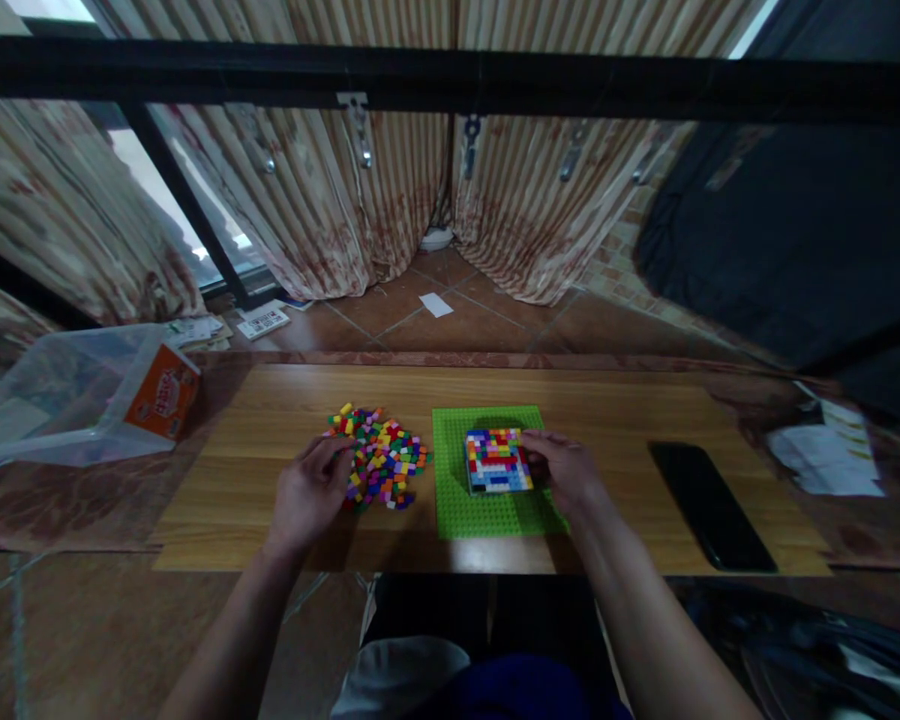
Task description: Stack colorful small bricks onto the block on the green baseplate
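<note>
Sitting on one green baseplate, one block shows multicoloured rows; right fingers meet its edge, left fingers bunch by one brick pile, either's pinch unclear.

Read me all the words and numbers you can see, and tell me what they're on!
I can't read any for sure:
Orange panel on the clear plastic bin: pale lettering, too blurred to read.
White printed item on the floor, by the curtain: dark marks, too small to read.
Brick block and phone: no writing I can make out.
</note>
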Available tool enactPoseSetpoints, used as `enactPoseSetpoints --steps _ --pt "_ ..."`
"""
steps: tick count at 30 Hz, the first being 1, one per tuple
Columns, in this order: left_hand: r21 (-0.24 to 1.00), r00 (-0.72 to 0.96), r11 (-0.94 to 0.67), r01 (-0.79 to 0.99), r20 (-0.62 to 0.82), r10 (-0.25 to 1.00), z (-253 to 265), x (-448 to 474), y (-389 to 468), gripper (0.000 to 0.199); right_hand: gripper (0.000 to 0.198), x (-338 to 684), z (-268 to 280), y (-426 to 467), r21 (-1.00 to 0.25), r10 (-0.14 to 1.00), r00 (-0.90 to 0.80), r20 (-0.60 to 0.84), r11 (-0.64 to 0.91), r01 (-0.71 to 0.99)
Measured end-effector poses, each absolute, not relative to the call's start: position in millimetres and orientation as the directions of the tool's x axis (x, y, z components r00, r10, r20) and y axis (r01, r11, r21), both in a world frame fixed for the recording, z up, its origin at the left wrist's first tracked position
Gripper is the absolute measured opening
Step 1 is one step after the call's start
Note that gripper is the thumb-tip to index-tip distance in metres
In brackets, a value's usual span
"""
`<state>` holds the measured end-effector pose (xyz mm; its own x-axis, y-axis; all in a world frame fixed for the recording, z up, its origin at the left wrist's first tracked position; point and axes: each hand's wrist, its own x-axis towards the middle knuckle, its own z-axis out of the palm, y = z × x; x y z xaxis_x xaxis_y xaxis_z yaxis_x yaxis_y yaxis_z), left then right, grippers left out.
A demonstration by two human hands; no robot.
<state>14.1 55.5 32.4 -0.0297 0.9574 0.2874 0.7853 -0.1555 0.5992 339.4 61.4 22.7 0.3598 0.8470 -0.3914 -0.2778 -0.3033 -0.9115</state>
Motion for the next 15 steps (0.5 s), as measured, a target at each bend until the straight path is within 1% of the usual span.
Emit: enactPoseSetpoints --steps 4,8,13,15 --pt "0.639 -0.102 -0.11 0.761 0.285 0.953 27 2 55 0.026 0.028 342 23 64 -0.9 0.845 0.325 -0.424 -0.352 -0.257" --pt "0.661 -0.212 -0.035 0.749 0.289 0.934 21 -10 58 0.027 0.025 340 25 64 -0.893 0.825 0.349 -0.444 -0.379 -0.241" --pt "0.665 -0.437 0.182 0.725 0.24 0.867 18 -28 66 0.033 0.026 343 25 61 -0.9 0.835 0.342 -0.431 -0.372 -0.227" --pt "0.642 -0.467 0.225 0.733 0.235 0.852 18 -36 70 0.034 0.026 344 28 58 -0.927 0.841 0.391 -0.373 -0.32 -0.196"
